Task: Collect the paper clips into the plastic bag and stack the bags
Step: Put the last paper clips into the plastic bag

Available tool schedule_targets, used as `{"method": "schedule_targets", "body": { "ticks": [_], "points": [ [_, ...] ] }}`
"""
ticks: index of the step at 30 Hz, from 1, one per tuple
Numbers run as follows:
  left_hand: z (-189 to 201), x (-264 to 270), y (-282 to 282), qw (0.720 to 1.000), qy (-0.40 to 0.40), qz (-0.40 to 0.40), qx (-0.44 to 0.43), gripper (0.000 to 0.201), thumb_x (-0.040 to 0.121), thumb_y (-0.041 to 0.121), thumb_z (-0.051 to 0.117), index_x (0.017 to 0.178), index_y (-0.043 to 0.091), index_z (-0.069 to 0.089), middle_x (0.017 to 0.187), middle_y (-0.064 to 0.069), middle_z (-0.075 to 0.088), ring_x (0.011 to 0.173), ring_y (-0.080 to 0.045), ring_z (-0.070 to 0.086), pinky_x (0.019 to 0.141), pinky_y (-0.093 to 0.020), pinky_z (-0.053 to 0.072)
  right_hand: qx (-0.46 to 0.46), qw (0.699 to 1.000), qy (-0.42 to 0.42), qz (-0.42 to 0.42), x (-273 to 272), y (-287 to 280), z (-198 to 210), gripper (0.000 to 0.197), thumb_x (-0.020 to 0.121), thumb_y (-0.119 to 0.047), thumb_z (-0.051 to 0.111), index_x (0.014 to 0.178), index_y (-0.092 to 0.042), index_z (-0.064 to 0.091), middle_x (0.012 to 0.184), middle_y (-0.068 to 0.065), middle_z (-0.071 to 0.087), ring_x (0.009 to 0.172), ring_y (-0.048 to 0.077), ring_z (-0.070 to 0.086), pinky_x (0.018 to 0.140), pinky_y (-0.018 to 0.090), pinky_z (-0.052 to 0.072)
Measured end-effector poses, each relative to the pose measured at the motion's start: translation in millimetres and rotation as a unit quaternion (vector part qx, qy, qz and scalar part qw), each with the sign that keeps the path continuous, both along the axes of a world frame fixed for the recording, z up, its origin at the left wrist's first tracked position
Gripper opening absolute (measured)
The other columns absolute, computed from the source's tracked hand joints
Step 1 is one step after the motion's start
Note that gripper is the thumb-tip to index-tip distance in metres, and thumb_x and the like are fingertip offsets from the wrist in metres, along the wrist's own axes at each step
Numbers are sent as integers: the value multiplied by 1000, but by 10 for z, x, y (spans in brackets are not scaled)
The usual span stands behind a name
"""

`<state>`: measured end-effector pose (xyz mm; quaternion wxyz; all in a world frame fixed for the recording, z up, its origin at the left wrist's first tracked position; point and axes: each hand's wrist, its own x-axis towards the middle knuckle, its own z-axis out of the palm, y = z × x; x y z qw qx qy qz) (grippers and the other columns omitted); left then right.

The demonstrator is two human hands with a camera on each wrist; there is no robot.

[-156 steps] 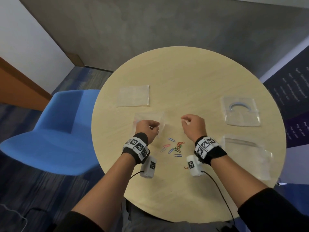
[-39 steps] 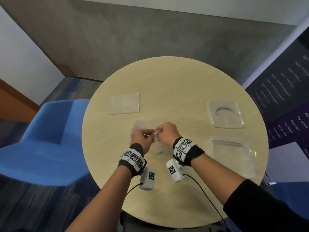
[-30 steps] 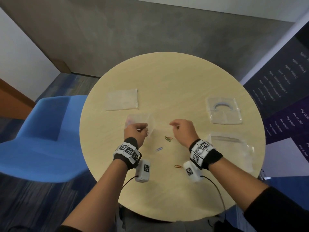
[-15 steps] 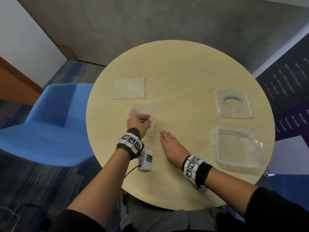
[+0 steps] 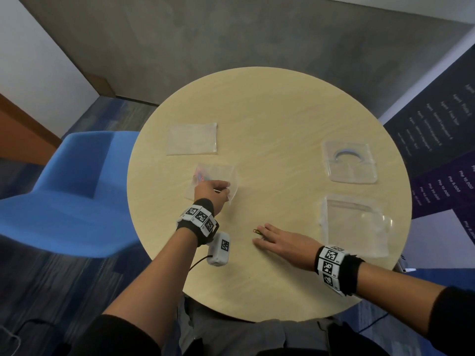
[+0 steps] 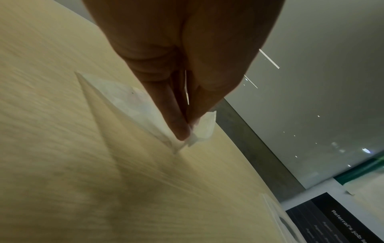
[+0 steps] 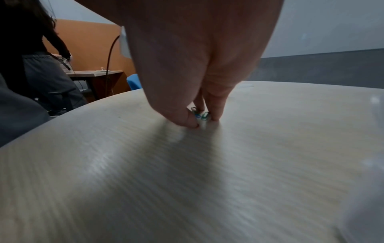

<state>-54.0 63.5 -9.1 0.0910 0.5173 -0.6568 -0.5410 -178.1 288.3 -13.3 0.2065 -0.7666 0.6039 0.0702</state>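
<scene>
Head: round table (image 5: 282,111). Left hand (image 5: 212,192) pinches the near edge of a clear bag (image 5: 218,173) at about 9 o'clock from table centre; coloured clips (image 5: 201,176) show through its far-left corner. Right hand (image 5: 285,242) lies flat at 6 o'clock, fingers stretched out on the table, tips on loose clips (image 5: 257,232). Flat empty bag (image 5: 191,138) at 10 o'clock. Clear pack with a blue arc (image 5: 349,163) at 2 o'clock, bigger clear bag (image 5: 354,224) at 4 o'clock, near the right hand but apart. Blue chair (image 5: 64,191) off the table at 9 o'clock.

Left wrist: left hand (image 6: 187,65), thumb and finger pressed together on the bag (image 6: 129,102) edge; that edge is lifted, the rest slopes down to the table (image 6: 62,164).

Right wrist: right hand (image 7: 197,57), fingertips (image 7: 190,120) down on the table (image 7: 187,180), green and blue clips (image 7: 200,115) between them. Blurred; can't tell if they're lifted.
</scene>
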Motion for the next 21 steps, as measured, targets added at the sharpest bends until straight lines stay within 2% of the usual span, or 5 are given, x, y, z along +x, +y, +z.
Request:
{"method": "schedule_targets", "body": {
  "ticks": [3,5,10,17,21],
  "points": [
    [-7,4,31,1000,-4,-2,1,23,90,7,60,109,10,72,87,-4,72,82,-20,74,89,-30,56,-72,997,26,16,18,17,-77,44,84,4,36,120,-4,60,133,24,56,121,38,56,64,36,60],
    [-19,3,53,1000,-6,-3,1,24,89,7,60,110,11,72,89,-5,72,81,-19,74,89,-29,56,-88,995,42,25,31,-3,-128,33,85,0,43,112,-4,62,125,20,60,111,33,60,60,34,60],
    [-72,-36,67,1000,-14,-5,2,24,89,8,61,110,11,72,87,-4,72,82,-19,74,90,-31,56,-35,999,40,11,7,-225,-101,18,91,1,50,102,2,65,109,18,63,98,34,59,68,44,57],
    [-60,-153,163,999,-14,-30,3,22,88,7,61,108,10,72,86,-4,73,79,-18,74,91,-36,57,45,997,66,-18,43,-526,3,17,92,0,52,99,5,66,98,21,63,94,37,62,73,43,53],
    [-63,-167,189,999,-18,-37,1,22,88,6,62,108,9,72,88,-6,73,78,-17,74,90,-37,57,76,991,86,-66,119,-800,190,20,90,7,49,103,7,63,106,24,64,100,39,62,82,43,50]
  ]
}}
